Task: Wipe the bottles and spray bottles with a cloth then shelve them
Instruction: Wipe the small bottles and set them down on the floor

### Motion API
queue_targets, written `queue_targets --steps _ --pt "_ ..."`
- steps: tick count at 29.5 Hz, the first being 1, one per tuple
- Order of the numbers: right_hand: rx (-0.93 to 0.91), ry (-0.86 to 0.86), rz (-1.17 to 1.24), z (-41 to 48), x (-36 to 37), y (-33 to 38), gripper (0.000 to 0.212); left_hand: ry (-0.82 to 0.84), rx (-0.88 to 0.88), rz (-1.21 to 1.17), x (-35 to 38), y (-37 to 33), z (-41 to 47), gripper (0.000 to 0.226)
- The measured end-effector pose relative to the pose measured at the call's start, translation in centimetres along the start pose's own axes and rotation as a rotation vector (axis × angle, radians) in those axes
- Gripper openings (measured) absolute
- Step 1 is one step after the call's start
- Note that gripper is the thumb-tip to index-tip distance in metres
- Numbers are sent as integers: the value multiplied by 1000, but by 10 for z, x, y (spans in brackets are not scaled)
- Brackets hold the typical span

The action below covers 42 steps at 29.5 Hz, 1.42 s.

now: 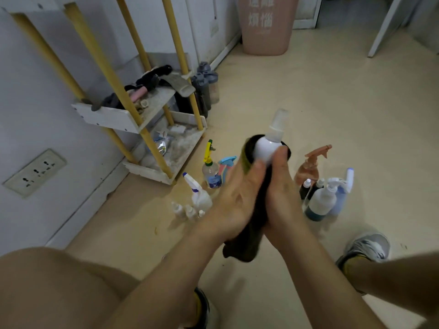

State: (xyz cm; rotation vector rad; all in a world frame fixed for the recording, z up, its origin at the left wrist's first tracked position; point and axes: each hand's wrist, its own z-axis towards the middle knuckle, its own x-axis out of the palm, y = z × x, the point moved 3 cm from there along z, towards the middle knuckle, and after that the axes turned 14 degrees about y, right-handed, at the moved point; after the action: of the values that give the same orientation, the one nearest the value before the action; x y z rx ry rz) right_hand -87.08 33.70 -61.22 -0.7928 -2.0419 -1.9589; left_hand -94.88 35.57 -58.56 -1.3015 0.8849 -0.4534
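Head view, looking down at a pale floor (pixel 308 103). At centre, a white spray bottle (pixel 266 148) is held up off the floor, its long axis nearly upright, with the clear cap pointing to 12 o'clock. A dark cloth (pixel 249 243) wraps its body and hangs toward 6 o'clock. The left hand (pixel 235 198) grips the cloth at 9 o'clock, and the right hand (pixel 282 193) curls round the bottle at 3 o'clock, thumb on its white shoulder. More bottles (pixel 323 200) stand on the floor at either side. A dusty shelf rack (pixel 107 115) stands at 10 o'clock
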Motion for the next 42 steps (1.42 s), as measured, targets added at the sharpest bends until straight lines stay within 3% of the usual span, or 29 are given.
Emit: queue_targets --steps 1,3,6,9,12,16,20,23,26,31,35,39,42 --pt "-30 -57 9 0 -6 2 37 31 36 169 7 -1 -1 54" --pt "-105 -138 46 3 -17 8 37 41 89 349 13 -2 1 61" --pt "-47 -190 -100 3 -17 18 45 -152 168 55 0 -6 11 45" --pt "-35 -101 -320 0 -5 15 50 -352 63 38 -10 -10 25 43" --pt "-131 -68 -537 -5 5 13 56 -341 -80 -73 -12 -5 32 46" --pt "-101 83 -726 -7 13 1 64 -447 -271 -492 -29 10 39 53" --pt "-33 178 -678 -4 17 -2 70 -647 -187 -336 -35 1 42 43" --pt "23 207 -459 -5 17 12 61 -603 -23 -230 -26 0 40 47" --pt "12 143 -238 -1 12 10 75 -437 89 -46 -7 13 35 42" --pt "-9 24 -101 0 -4 -5 52 -149 77 160 13 30 29 65" --pt "-7 16 92 0 -8 -7 77 -18 -36 380 9 32 30 69" --pt "92 16 57 4 -18 -5 44 210 -117 179 1 28 13 84" --pt "77 38 -271 7 -26 5 37 67 -116 -59 -24 15 6 61"
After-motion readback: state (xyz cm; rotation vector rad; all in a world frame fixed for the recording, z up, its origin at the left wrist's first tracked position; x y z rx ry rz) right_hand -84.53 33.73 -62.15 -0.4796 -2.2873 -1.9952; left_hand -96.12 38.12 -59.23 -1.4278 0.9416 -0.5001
